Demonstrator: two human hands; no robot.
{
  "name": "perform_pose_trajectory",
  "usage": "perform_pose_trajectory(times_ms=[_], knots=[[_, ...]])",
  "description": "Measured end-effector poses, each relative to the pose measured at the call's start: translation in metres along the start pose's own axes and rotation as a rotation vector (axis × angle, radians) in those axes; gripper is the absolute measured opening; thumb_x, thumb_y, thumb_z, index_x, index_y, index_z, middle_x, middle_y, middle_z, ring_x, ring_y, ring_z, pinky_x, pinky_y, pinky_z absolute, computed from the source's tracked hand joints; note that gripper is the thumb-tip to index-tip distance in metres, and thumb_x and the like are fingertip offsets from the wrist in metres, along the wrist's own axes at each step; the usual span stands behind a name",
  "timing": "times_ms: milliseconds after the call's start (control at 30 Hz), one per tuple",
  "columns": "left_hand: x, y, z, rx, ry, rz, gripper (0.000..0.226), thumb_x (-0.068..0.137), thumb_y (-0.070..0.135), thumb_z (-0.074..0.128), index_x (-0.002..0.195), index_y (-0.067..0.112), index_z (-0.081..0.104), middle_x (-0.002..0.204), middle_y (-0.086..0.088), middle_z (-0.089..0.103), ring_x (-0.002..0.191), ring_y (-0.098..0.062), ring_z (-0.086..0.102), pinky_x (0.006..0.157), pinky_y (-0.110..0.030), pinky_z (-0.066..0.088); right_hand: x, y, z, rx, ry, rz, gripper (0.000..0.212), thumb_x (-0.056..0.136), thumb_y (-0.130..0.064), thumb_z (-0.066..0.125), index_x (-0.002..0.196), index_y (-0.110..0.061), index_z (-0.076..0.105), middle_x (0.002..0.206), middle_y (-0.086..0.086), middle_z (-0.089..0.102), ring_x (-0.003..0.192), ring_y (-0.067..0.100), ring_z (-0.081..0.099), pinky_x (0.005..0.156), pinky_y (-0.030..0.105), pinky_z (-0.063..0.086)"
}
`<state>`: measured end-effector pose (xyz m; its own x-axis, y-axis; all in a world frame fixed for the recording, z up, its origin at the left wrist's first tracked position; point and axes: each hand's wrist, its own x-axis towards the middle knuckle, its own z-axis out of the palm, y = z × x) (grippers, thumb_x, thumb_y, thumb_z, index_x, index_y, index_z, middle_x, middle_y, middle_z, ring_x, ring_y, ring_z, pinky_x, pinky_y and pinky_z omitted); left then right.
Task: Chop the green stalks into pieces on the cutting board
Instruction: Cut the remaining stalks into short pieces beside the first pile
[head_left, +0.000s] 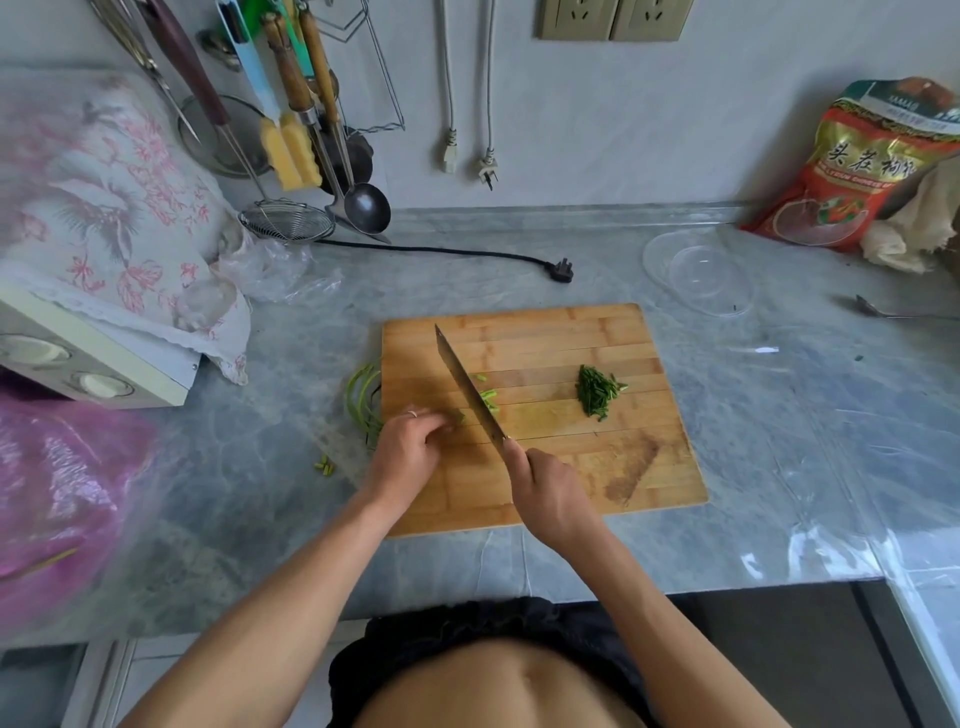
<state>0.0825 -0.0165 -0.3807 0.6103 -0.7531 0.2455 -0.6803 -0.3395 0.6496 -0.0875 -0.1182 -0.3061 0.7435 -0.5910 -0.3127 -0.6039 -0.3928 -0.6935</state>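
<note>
My right hand (550, 499) gripped the knife (470, 389); my left hand (408, 449), fingers curled, held the green stalks (363, 400) on the cutting board (571, 467), on the grey desk (779, 415).

clear glass bowl (698, 273), red bag (862, 166), black plug (563, 271) on counter (291, 467).

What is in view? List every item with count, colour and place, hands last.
Bamboo cutting board: one, tan, counter centre.
Long green stalks: one bunch, board's left edge, under left hand.
Chopped green pile: one, board's right half.
Fresh-cut green pieces: few, beside the blade.
Stray green bits: few, counter left of board.
Steel cleaver: one, grey, tilted over the board.
Clear glass bowl: one, counter right rear.
Black plug cord: one, behind board.
Red printed bag: one, right corner.
Wire skimmer: one, silver, left rear.
Left hand: holds stalks.
Right hand: grips cleaver handle.
</note>
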Motion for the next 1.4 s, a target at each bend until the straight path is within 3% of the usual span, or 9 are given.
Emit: perform_pose_trajectory(times_ms=[67, 167, 400, 533, 667, 800, 1133, 1233, 1400], knots=[[-0.001, 0.005, 0.0, -0.081, 0.054, -0.099, 0.03, 0.078, -0.013, 0.07, 0.097, 0.009, 0.079, 0.093, -0.003, 0.076, 0.086, -0.008, 0.066, 0.08, -0.005, 0.045, -0.006, -0.002, -0.002, 0.011, 0.0, -0.022, 0.053, 0.103, -0.046, 0.03, 0.064, -0.01, 0.039, 0.057, 0.007, 0.044, 0.053, 0.022, 0.04, 0.052, 0.035, 0.032], [-0.003, 0.011, 0.003, -0.105, 0.089, -0.126, 0.018, 0.084, -0.005, 0.071, 0.094, 0.008, 0.078, 0.091, -0.002, 0.076, 0.083, -0.009, 0.067, 0.076, -0.003, 0.042, -0.015, -0.005, -0.006, -0.009, -0.032, -0.063, 0.047, 0.104, -0.039, 0.031, 0.063, -0.016, 0.034, 0.062, 0.013, 0.044, 0.057, 0.026, 0.039, 0.054, 0.036, 0.029], [-0.003, 0.012, 0.015, -0.035, 0.142, -0.198, 0.011, 0.083, 0.004, 0.071, 0.088, 0.013, 0.076, 0.084, -0.002, 0.074, 0.082, -0.019, 0.066, 0.068, -0.023, 0.047, -0.017, -0.001, -0.005, -0.018, -0.045, 0.024, 0.054, 0.1, -0.052, 0.033, 0.066, -0.01, 0.041, 0.058, 0.007, 0.048, 0.053, 0.023, 0.043, 0.051, 0.036, 0.035], [-0.003, 0.01, 0.02, -0.035, 0.142, -0.27, 0.009, 0.085, 0.012, 0.07, 0.09, 0.018, 0.074, 0.085, -0.003, 0.073, 0.078, -0.021, 0.068, 0.064, -0.035, 0.053, -0.015, -0.002, -0.005, -0.15, -0.105, 0.092, 0.06, 0.096, -0.062, 0.022, 0.082, -0.011, 0.051, 0.074, 0.01, 0.055, 0.067, 0.027, 0.051, 0.061, 0.036, 0.04], [-0.005, 0.008, 0.022, -0.015, 0.134, -0.273, 0.01, 0.087, 0.019, 0.066, 0.094, 0.02, 0.074, 0.088, -0.005, 0.072, 0.079, -0.023, 0.067, 0.063, -0.035, 0.053, -0.016, 0.002, -0.004, -0.157, -0.064, -0.009, 0.052, 0.1, -0.053, 0.026, 0.075, -0.011, 0.042, 0.064, 0.007, 0.047, 0.052, 0.021, 0.04, 0.046, 0.029, 0.029], [-0.006, 0.008, 0.022, -0.014, 0.139, -0.25, 0.023, 0.086, 0.031, 0.057, 0.095, 0.021, 0.077, 0.089, -0.003, 0.074, 0.082, -0.023, 0.068, 0.065, -0.034, 0.053, -0.017, 0.001, -0.004, -0.102, -0.052, 0.016, 0.051, 0.1, -0.054, 0.028, 0.068, -0.016, 0.04, 0.063, 0.008, 0.051, 0.053, 0.023, 0.045, 0.048, 0.034, 0.033], [-0.008, 0.019, 0.021, 0.048, 0.158, -0.231, 0.033, 0.069, -0.008, 0.063, 0.092, 0.014, 0.076, 0.084, -0.008, 0.07, 0.081, -0.029, 0.064, 0.061, -0.028, 0.044, -0.011, 0.0, 0.006, -0.108, -0.055, 0.042, 0.046, 0.101, -0.051, 0.028, 0.069, -0.018, 0.035, 0.062, 0.006, 0.047, 0.05, 0.022, 0.04, 0.045, 0.032, 0.028], [-0.01, 0.018, 0.021, 0.064, 0.172, -0.23, 0.023, 0.075, -0.004, 0.066, 0.088, 0.014, 0.074, 0.079, -0.006, 0.069, 0.08, -0.029, 0.062, 0.059, -0.034, 0.048, -0.005, -0.007, 0.006, -0.046, -0.065, 0.07, 0.048, 0.103, -0.046, 0.026, 0.075, -0.011, 0.042, 0.067, 0.007, 0.051, 0.056, 0.028, 0.047, 0.05, 0.038, 0.036], [-0.009, 0.014, 0.019, 0.013, 0.193, -0.209, 0.01, 0.082, 0.008, 0.078, 0.092, 0.01, 0.077, 0.083, -0.003, 0.073, 0.076, -0.022, 0.066, 0.062, -0.032, 0.053, -0.001, 0.001, -0.013, 0.271, -0.11, 0.214, 0.064, 0.101, -0.055, 0.02, 0.068, -0.008, 0.049, 0.055, 0.008, 0.047, 0.042, 0.018, 0.045, 0.041, 0.026, 0.04]])
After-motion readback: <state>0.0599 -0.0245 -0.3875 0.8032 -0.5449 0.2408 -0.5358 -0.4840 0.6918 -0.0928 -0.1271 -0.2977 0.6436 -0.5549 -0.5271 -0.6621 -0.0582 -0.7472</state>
